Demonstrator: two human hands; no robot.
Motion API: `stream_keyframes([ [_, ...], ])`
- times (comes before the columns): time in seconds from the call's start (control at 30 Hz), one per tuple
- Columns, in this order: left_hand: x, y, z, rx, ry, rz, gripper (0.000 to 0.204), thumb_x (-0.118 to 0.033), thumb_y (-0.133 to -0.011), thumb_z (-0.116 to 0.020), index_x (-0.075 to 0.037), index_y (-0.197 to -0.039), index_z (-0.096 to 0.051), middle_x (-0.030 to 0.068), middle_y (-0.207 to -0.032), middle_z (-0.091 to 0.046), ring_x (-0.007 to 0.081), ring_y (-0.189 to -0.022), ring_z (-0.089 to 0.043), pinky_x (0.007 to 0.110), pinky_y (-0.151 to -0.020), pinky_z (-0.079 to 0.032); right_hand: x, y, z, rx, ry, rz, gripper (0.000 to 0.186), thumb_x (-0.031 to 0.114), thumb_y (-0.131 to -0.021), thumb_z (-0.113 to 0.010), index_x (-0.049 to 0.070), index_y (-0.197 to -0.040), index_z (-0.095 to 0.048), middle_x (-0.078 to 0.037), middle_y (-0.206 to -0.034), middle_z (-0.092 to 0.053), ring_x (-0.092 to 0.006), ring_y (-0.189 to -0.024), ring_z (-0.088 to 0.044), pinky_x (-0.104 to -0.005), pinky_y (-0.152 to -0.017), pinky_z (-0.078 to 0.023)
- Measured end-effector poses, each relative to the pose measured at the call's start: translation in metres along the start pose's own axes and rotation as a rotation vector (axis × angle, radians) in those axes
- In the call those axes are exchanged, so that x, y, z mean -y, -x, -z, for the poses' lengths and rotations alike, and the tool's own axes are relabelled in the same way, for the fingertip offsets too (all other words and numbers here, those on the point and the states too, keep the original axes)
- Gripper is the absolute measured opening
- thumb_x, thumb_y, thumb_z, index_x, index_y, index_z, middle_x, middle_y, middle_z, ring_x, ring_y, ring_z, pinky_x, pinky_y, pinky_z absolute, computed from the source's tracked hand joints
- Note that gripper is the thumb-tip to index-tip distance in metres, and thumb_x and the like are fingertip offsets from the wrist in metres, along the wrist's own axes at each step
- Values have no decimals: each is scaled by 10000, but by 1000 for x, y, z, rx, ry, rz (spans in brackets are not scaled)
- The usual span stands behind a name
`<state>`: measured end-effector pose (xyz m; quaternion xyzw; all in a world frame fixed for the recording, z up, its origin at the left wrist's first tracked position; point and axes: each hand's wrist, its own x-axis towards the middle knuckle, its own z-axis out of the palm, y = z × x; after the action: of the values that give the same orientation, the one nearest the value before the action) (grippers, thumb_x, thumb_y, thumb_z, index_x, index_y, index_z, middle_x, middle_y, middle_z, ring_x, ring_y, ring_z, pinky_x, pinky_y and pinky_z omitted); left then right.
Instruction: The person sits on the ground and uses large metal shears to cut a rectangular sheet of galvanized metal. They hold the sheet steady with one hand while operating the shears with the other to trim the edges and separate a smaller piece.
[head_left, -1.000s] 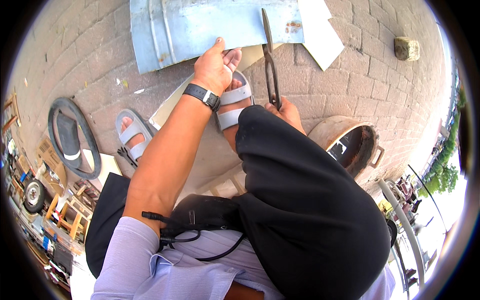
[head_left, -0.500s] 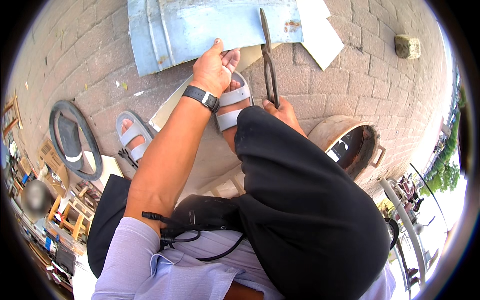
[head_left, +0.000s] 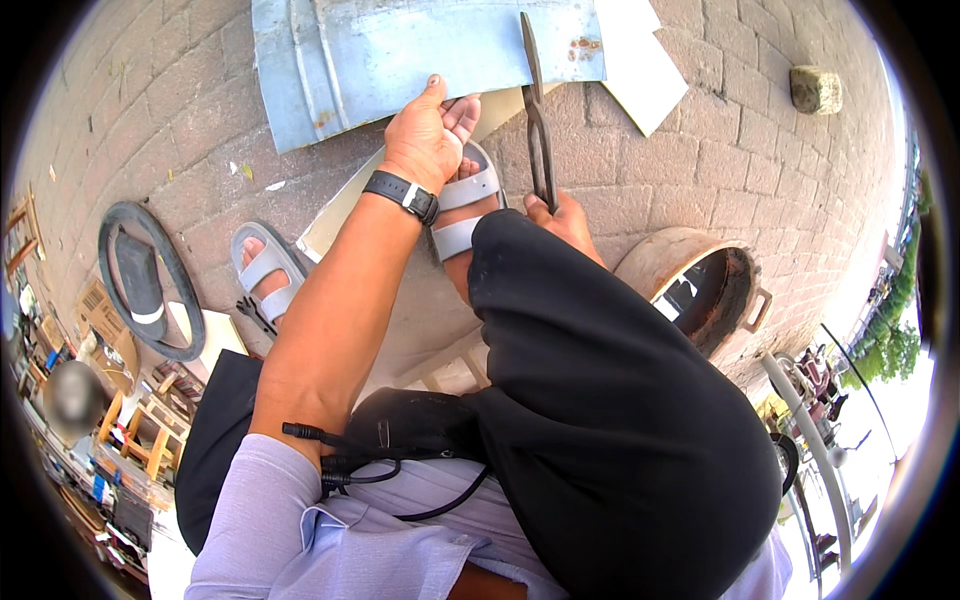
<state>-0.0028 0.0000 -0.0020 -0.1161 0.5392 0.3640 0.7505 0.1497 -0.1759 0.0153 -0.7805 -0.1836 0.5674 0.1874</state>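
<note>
A pale blue metal sheet (head_left: 430,45) with raised ribs and rust spots lies at the top of the view. Its near edge is in my left hand (head_left: 428,130), the thumb on the edge and the fingers curled in below. My right hand (head_left: 566,222) is wrapped round the handles of long dark metal snips (head_left: 541,140), partly hidden by my knee. The snips point away from me, their blade crossing the sheet's near edge toward its right end; whether the lower blade is under the sheet is hidden.
White flat pieces (head_left: 645,85) lie under and beside the sheet. A round rusty metal pot (head_left: 640,260) is at the right, a stone block (head_left: 815,91) farther off. A black rubber ring (head_left: 108,250) lies left on the brick paving (head_left: 690,170). My sandalled foot (head_left: 467,210) is near the sheet.
Very little differs. The sheet and the snips' tip sit slightly farther from me, and both hands keep their hold.
</note>
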Motion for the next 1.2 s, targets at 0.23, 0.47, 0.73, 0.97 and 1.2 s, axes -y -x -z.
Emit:
stream_keyframes([
  [0.23,0,1,-1,-4,15,-2,354,-228,-1012,-657,29,-1184,-484,206,-1101,-619,291,-957,-660,363,-829,-599,-11,-7,-10,-83,66,40,264,251,-993,-622,-8,-1031,-650,-187,-829,-672,-268,-788,-637,-427,-762,-497],
  [0.47,-1,1,1,26,64,-17,317,-182,-1016,-647,47,-1175,-495,179,-1087,-577,307,-972,-649,387,-842,-614,1,-3,-22,-238,143,69,291,278,-964,-679,-12,-959,-669,-215,-781,-693,-300,-720,-657,-434,-717,-510],
  [0.73,-4,5,-4,7,58,-2,350,-193,-1014,-650,51,-1199,-480,189,-1118,-574,316,-997,-651,403,-877,-603,-10,-3,-22,-243,186,176,288,271,-934,-703,-12,-950,-648,-225,-826,-695,-413,-774,-674,-466,-726,-518],
  [0.97,-3,2,-2,2,20,31,396,-256,-1012,-657,29,-1220,-475,206,-1148,-614,311,-1022,-666,392,-869,-586,23,23,-14,-403,624,298,284,229,-853,-713,14,-1004,-604,-216,-1060,-607,-443,-982,-634,-540,-847,-505],
  [1.2,-1,1,0,25,24,30,433,-273,-1009,-662,29,-1251,-467,214,-1184,-609,308,-1039,-666,396,-884,-574,41,17,-14,-321,778,142,249,151,-818,-675,-5,-980,-569,-251,-1065,-641,-466,-1002,-648,-550,-870,-514],
])
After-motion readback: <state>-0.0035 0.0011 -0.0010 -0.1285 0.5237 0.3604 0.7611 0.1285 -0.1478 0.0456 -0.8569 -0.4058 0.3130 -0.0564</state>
